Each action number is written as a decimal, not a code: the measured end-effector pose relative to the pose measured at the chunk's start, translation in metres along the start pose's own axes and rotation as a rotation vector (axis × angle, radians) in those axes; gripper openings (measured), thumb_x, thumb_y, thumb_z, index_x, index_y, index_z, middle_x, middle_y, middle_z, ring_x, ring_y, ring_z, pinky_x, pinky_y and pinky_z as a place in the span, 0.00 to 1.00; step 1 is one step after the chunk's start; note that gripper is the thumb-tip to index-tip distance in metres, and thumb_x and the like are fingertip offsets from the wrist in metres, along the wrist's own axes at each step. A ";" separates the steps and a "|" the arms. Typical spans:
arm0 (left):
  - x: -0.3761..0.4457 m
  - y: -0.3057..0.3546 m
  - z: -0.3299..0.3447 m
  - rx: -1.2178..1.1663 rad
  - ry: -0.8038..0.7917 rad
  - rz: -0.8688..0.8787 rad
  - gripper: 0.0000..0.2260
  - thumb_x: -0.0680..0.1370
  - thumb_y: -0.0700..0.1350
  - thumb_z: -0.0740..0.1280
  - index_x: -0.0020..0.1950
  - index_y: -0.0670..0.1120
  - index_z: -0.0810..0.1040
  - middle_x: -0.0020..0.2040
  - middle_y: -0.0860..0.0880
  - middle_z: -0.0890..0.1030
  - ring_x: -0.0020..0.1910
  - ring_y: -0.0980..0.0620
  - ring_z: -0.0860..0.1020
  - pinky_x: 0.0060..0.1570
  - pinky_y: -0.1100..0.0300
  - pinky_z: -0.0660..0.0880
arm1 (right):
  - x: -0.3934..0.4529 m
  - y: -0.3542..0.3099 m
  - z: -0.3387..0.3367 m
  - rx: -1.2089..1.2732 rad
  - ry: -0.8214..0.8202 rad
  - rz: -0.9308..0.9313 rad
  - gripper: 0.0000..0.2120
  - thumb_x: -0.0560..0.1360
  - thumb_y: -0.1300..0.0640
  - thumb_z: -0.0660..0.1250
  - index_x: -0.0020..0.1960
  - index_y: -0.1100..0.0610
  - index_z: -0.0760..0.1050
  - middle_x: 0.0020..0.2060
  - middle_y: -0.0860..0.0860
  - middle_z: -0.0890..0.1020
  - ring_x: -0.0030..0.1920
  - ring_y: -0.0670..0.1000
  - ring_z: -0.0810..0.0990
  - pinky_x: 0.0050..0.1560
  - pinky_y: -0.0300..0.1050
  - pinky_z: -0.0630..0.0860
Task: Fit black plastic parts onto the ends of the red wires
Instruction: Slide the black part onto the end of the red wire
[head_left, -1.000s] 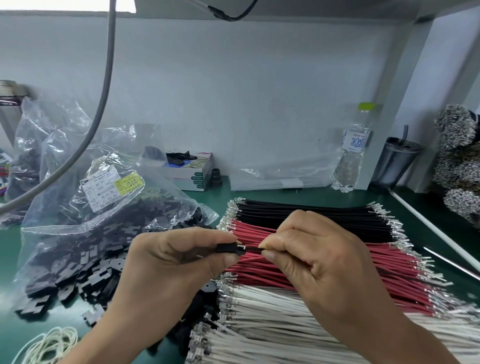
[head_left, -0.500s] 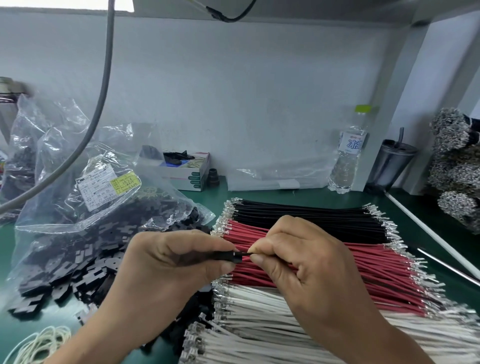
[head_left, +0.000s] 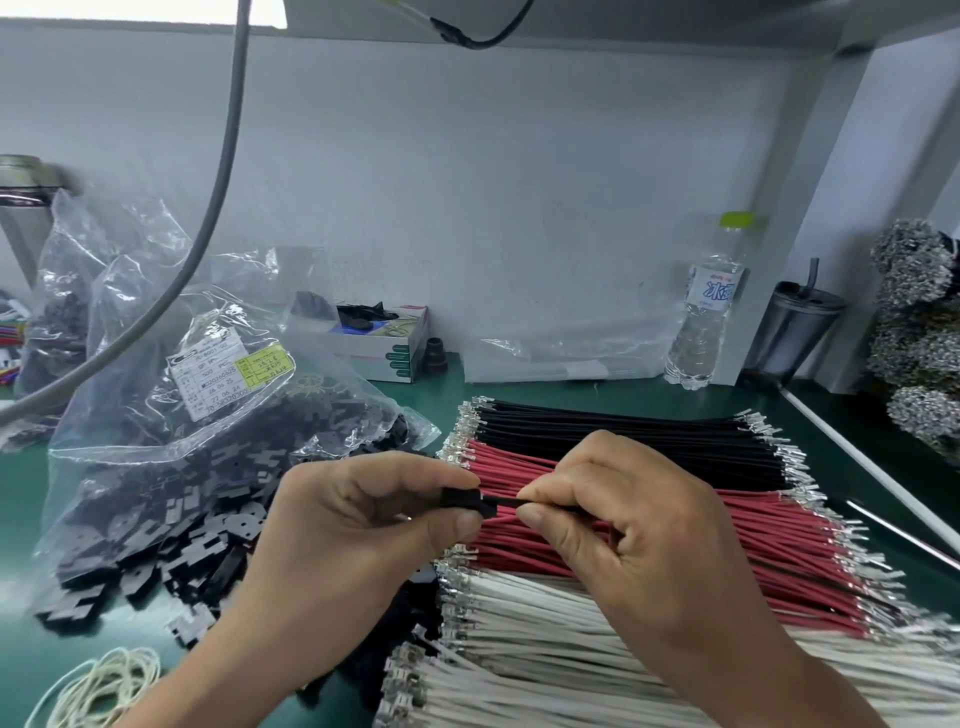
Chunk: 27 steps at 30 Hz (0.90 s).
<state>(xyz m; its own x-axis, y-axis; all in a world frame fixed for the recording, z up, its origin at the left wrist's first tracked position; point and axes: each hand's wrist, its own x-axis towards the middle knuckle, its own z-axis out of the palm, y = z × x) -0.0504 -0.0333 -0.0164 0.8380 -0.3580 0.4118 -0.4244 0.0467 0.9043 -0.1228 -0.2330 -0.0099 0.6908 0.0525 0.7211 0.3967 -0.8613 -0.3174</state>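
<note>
My left hand (head_left: 363, 525) pinches a small black plastic part (head_left: 465, 500) between thumb and forefinger. My right hand (head_left: 639, 530) pinches a thin, dark-looking wire (head_left: 503, 501) whose end sits inside that part. Both hands hover over the flat bundle of red wires (head_left: 779, 535), which lies between black wires (head_left: 623, 431) and white wires (head_left: 545, 623); all have metal terminals. A clear bag of black plastic parts (head_left: 208, 467) lies at the left, with loose parts (head_left: 156, 561) spilled in front of it.
On the green bench by the back wall stand a water bottle (head_left: 709, 322), a lidded cup (head_left: 795, 332) and a tissue box (head_left: 384, 343). A white cord coil (head_left: 98, 691) lies front left. Terminal bundles (head_left: 919, 332) are stacked at the right; a grey hose (head_left: 208, 218) hangs left.
The metal terminal that showed between my hands has slid into the black part. My right fingers have moved left, closer to my left hand.
</note>
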 end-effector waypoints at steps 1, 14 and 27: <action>0.000 0.000 0.000 -0.005 -0.003 -0.002 0.11 0.63 0.45 0.80 0.44 0.53 0.90 0.39 0.45 0.88 0.38 0.44 0.87 0.39 0.62 0.83 | 0.000 0.000 0.000 0.005 0.000 0.002 0.09 0.77 0.48 0.68 0.45 0.50 0.84 0.40 0.41 0.78 0.41 0.45 0.79 0.39 0.44 0.76; -0.002 0.001 0.004 -0.022 0.011 -0.022 0.12 0.62 0.41 0.80 0.43 0.52 0.90 0.38 0.45 0.88 0.37 0.46 0.87 0.39 0.62 0.83 | 0.001 0.002 0.002 -0.083 0.000 -0.061 0.12 0.79 0.49 0.64 0.44 0.52 0.83 0.40 0.42 0.77 0.40 0.44 0.76 0.39 0.43 0.75; -0.003 0.003 0.003 0.005 0.003 -0.042 0.12 0.63 0.40 0.79 0.43 0.52 0.90 0.36 0.46 0.87 0.35 0.47 0.87 0.36 0.62 0.83 | 0.006 -0.003 0.007 -0.029 -0.045 -0.037 0.08 0.77 0.50 0.68 0.42 0.52 0.82 0.38 0.40 0.76 0.40 0.42 0.75 0.40 0.37 0.74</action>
<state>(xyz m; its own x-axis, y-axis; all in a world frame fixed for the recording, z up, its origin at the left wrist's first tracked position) -0.0556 -0.0351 -0.0153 0.8562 -0.3572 0.3734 -0.3903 0.0266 0.9203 -0.1156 -0.2268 -0.0095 0.7027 0.1067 0.7034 0.4051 -0.8728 -0.2723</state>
